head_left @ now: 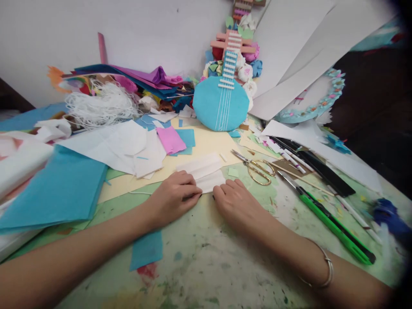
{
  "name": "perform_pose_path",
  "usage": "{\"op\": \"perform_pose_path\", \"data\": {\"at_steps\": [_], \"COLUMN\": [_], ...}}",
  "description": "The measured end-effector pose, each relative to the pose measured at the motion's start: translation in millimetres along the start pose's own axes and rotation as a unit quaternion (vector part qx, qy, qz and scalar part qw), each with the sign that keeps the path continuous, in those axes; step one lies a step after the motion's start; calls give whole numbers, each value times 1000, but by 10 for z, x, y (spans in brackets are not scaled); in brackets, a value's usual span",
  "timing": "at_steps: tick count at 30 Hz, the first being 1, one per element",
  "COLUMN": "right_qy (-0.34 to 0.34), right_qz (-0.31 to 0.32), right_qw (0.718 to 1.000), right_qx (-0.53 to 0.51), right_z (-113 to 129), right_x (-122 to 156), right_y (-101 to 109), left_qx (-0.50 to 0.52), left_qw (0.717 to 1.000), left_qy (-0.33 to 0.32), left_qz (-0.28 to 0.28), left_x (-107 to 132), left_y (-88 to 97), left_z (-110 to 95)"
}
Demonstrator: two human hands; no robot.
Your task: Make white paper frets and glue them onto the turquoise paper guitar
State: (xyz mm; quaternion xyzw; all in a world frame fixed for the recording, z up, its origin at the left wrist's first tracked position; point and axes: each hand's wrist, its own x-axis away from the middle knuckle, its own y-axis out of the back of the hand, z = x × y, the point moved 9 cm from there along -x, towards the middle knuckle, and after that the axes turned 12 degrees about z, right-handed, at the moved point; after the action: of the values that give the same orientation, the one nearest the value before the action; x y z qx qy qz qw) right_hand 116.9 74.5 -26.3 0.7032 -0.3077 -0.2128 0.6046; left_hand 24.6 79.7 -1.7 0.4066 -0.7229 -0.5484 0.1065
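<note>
A white strip of crepe paper (pixel 206 174) with crosswise creases lies at the middle of the table. My left hand (pixel 178 195) is closed, thumb and fingers pinching the near left edge of this paper. On its near right edge my right hand (pixel 236 201) rests with the fingers curled around the paper, their tips partly hidden. Beyond the paper stands a blue paper lute (pixel 222 105) with white strings. Gold-handled scissors (pixel 257 167) lie open to the right of the paper, next to a small pale green paper square (pixel 233 172).
A green utility knife (pixel 334 223) with its blade out lies at the right. Blue paper sheets (pixel 54 193), white paper (pixel 109 143) and a pink piece (pixel 171 140) spread leftward. Tangled white string (pixel 101 103) sits behind. A blue scrap (pixel 147 249) lies below my left forearm.
</note>
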Motion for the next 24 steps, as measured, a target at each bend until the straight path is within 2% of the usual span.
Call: {"op": "perform_pose_path", "data": {"at_steps": [2,4,7,9,11,14,16,18,22,23,24], "right_qy": [27,114,317,361,324,188,120,105,143,135,118], "right_qz": [-21,-45,-38,-58,-112,-185,-188,-167,-120,-127,-137], "right_qw": [999,990,932,906,900,900,905,897,829,823,829], "right_qx": [-22,-75,-174,-214,-269,-346,-363,-397,-527,-538,-529], "right_z": [73,303,802,903,729,130,-230,-465,-607,-623,-634], "right_x": [22,94,315,404,391,304,263,236,202,196,188], "right_y": [71,214,447,580,669,648,570,510,439,423,401], "left_qx": [20,41,58,60,59,55,49,39,30,31,33], "left_qw": [1000,998,997,997,997,998,999,999,999,999,999], "left_qy": [19,43,54,47,38,24,16,10,7,6,4], "left_qz": [-8,-8,-2,-8,-12,-12,-5,6,20,19,18], "left_x": [-9,-15,-17,-10,0,15,23,29,30,29,27], "left_y": [18,21,11,22,28,28,18,-1,-24,-23,-21], "left_z": [42,97,134,127,113,88,70,52,36,34,30]}}
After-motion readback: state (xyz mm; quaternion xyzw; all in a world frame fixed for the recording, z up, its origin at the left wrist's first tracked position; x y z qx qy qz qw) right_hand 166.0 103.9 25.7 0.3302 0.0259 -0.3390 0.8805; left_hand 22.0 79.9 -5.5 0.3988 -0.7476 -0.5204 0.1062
